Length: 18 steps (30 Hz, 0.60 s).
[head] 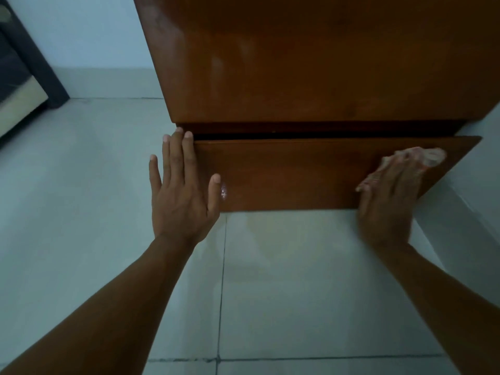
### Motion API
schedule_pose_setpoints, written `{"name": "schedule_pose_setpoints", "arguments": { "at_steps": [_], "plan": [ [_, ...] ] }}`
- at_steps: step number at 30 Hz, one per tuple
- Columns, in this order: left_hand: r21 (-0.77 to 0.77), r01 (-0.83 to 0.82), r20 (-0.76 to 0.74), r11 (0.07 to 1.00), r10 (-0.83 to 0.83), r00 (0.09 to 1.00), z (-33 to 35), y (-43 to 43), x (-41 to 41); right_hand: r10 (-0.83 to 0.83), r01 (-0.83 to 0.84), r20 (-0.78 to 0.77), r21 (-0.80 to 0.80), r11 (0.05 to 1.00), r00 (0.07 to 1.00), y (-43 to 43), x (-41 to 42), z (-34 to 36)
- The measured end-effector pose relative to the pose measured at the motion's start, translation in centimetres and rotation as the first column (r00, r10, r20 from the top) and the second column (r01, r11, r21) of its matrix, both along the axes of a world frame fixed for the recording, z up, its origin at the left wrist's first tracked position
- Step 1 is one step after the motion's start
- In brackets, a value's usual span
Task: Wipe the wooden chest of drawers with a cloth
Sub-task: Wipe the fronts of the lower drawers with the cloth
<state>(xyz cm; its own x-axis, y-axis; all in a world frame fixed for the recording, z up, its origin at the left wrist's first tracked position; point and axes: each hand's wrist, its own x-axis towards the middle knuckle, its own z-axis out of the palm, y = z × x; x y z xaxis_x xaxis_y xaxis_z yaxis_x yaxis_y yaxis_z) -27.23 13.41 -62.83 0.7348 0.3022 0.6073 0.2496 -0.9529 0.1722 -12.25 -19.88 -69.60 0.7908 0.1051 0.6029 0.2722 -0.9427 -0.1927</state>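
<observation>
The brown wooden chest of drawers [297, 63] fills the upper middle of the head view. Its lowest drawer front [297, 171] sticks out slightly toward me, with a dark gap above it. My left hand [181, 190] lies flat with fingers spread against the drawer's left edge, holding nothing. My right hand [389, 196] presses a pale crumpled cloth [427, 156] against the right part of the drawer front; the cloth shows above and beside my fingers, blurred.
Pale floor tiles [284, 280] stretch below the chest. A dark piece of furniture [24, 77] stands at the far left. A light wall [89, 33] runs behind, and another pale surface [473, 212] borders the chest on the right.
</observation>
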Motion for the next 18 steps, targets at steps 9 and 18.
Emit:
{"name": "schedule_pose_setpoints", "arguments": {
  "at_steps": [9, 18],
  "plan": [
    [0.079, 0.065, -0.013, 0.995, -0.064, 0.998, 0.5, 1.3, -0.7, 0.026, -0.066, 0.080, 0.552, 0.831, 0.996, 3.3, -2.6, 1.6],
    [0.066, 0.072, -0.016, 0.995, -0.071, 0.997, 0.7, 1.6, -1.0, 0.620, -0.630, -0.108, -0.130, 0.766, 0.777, 22.7, -12.1, -2.1]
  ]
}}
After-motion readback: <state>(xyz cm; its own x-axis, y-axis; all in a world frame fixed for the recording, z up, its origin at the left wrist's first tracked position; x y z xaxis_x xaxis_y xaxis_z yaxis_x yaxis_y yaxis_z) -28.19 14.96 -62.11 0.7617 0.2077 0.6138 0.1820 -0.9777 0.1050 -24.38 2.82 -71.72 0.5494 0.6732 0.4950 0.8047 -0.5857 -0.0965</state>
